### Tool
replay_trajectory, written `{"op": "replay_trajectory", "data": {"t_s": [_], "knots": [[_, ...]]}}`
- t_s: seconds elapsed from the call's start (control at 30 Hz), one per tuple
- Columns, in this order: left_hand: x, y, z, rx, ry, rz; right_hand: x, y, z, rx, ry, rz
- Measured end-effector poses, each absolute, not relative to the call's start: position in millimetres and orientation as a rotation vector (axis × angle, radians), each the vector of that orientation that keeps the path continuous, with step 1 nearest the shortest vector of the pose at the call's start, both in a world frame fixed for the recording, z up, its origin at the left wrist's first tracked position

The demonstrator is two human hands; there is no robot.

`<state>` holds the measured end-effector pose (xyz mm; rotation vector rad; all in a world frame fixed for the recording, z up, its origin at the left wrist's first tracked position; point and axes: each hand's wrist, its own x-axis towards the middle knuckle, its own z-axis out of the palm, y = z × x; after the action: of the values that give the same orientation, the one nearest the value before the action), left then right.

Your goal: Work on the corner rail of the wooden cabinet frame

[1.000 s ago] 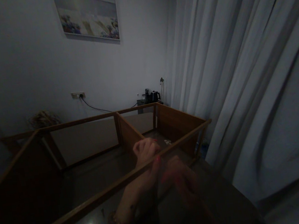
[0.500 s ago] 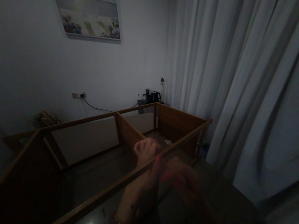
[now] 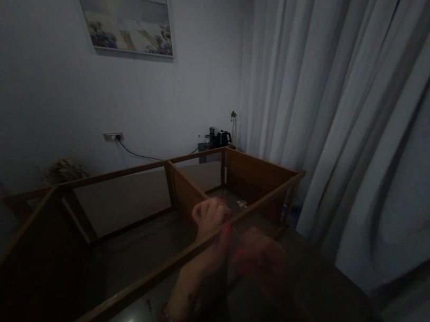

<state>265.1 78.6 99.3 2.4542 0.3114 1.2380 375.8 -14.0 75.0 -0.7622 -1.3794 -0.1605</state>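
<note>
A brown wooden frame [image 3: 137,291] with open compartments stretches across the view in dim light. My left hand [image 3: 211,215], with red nails and a bracelet at the wrist, is closed on it where the middle divider [image 3: 186,182] meets the front rail. Its fingers curl behind the rail, and the thumb shows at the rail's front. Just right of that thumb, below the rail, is my right hand [image 3: 263,258], blurred, its fingers bent together as in a pinch. A faint thin line shows near its fingertips; what it holds I cannot make out.
A long grey curtain [image 3: 344,111] hangs along the right side. Behind the frame, a black kettle [image 3: 223,138] stands near the wall, and a cord runs to a wall socket [image 3: 113,136]. Small pale items [image 3: 242,204] lie inside the right compartment.
My right hand has shifted and turned slightly beside the rail, still blurred. The left hand keeps its hold, and the frame has not visibly moved.
</note>
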Motion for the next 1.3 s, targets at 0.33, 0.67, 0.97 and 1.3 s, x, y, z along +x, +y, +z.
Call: {"op": "replay_trajectory", "data": {"t_s": [0.33,0.67,0.97,1.3], "knots": [[266,74,100,2.431,0.363,1.269,371,-16,73,-0.861,-1.27,-0.251],[261,63,109,2.391,0.373,1.298,365,-20,77,-0.941,-1.251,-0.453],[259,61,115,2.427,0.422,1.246,361,-30,77,-1.161,-1.249,-0.61],[286,103,81,2.431,0.384,1.198,357,-24,76,-0.981,-1.005,0.085]]}}
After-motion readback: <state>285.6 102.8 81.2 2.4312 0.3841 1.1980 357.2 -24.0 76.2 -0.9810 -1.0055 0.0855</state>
